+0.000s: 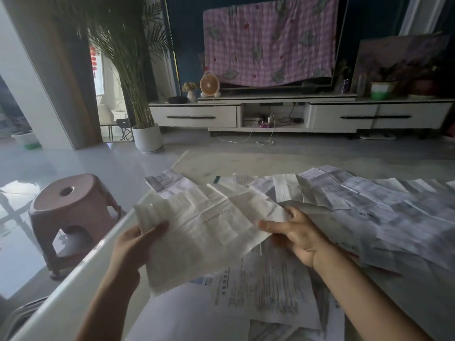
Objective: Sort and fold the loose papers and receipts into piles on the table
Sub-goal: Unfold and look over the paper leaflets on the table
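Note:
A large creased white sheet (197, 232) is held up above the table between both hands. My left hand (134, 244) pinches its left edge, thumb on top. My right hand (296, 235) grips its right edge, thumb across the paper and fingers behind it. Under the sheet lies a printed page (266, 291) with dense text. Many more loose papers and receipts (369, 200) spread unfolded across the right and far part of the white table (81, 286).
A pink plastic stool (71, 215) stands on the floor left of the table. Beyond are a potted palm (146, 136), a white TV cabinet (295, 114) and a screen draped with a pink checked cloth (268, 40).

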Demonstrator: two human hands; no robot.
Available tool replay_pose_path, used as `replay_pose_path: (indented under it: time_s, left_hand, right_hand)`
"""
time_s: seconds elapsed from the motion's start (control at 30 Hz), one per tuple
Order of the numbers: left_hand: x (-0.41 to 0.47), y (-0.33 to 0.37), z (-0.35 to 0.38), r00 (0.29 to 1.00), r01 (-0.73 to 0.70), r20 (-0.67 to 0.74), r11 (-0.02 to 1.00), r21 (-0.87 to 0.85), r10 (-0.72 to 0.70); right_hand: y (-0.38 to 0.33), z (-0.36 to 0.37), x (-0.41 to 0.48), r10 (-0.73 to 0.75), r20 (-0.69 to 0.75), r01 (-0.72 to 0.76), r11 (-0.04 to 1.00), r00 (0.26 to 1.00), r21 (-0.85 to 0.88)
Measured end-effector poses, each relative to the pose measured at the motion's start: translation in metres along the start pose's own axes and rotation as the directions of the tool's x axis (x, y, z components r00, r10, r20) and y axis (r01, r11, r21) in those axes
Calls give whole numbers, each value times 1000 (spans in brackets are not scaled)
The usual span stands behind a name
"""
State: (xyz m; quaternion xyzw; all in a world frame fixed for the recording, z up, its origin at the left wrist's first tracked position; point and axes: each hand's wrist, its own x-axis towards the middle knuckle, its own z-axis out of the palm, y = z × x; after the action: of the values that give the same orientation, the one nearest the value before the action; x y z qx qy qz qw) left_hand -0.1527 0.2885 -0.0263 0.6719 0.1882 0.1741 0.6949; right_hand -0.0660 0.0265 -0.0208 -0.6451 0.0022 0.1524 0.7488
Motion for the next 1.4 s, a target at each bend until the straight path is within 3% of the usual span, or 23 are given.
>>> replay_pose_path:
  time_s: [0.13, 0.2, 0.37, 0.57, 0.8, 0.93, 1.03, 1.1, 1.13, 1.2, 1.23, 1.27, 1.3, 1.33, 1.4]
  left_hand:
    - [1, -2, 6, 996, 53, -70, 999, 4, -52]
    - [0, 0, 9, 994, 28, -109, 992, 121, -15]
    - [-1, 0, 15, 987, 31, -162, 953, 302, 19]
    - [6, -10, 8, 990, -12, -128, 962, 274, 49]
    - [7, -5, 6, 974, -160, -111, 945, 285, 199]
    - [6, 4, 0, 967, -184, -123, 945, 269, 223]
    - [3, 14, -4, 975, -175, -101, 964, 198, 197]
    - [2, 17, -8, 978, -175, -77, 967, 185, 192]
    - [3, 18, -9, 982, -166, -62, 966, 198, 181]
    - [5, 20, -11, 986, -159, -8, 955, 251, 166]
    - [5, 22, -9, 988, -156, 37, 953, 261, 151]
    - [5, 26, -4, 987, -151, 91, 954, 257, 131]
    - [5, 29, -1, 982, -146, 153, 958, 248, 110]
    - [4, 31, 4, 972, -140, 217, 961, 240, 87]
    - [4, 32, 7, 947, -140, 317, 957, 253, 55]
  right_hand:
    - [6, 1, -1, -121, -53, 111, 982, 991, -156]
    - [8, -1, -1, -123, -71, 106, 973, 990, -205]
    - [2, -4, 0, 142, 3, -142, 988, 990, 56]
    - [6, -8, 11, 174, -74, -180, 980, 982, -83]
    - [6, -14, 6, -24, -84, -8, 931, 996, -365]
    - [-1, -21, 1, -33, -65, 7, 932, 997, -362]
    - [-8, -21, -8, 74, 31, -60, 944, 997, -324]
    - [-13, -22, -9, -62, -6, 50, 856, 998, -514]
    - [-19, -23, -9, -244, -56, 144, 725, 968, -673]
    - [-38, -14, -12, -628, -24, 302, 406, 778, -862]
    - [-50, -6, -14, -705, 73, 397, 307, 705, -865]
    - [-63, 4, -17, -678, 201, 487, 261, 707, -833]
    - [-73, 17, -19, -537, 334, 540, 287, 775, -791]
    - [-79, 28, -18, -301, 427, 515, 346, 852, -784]
    - [-83, 44, -15, 120, 487, 415, 375, 865, -829]
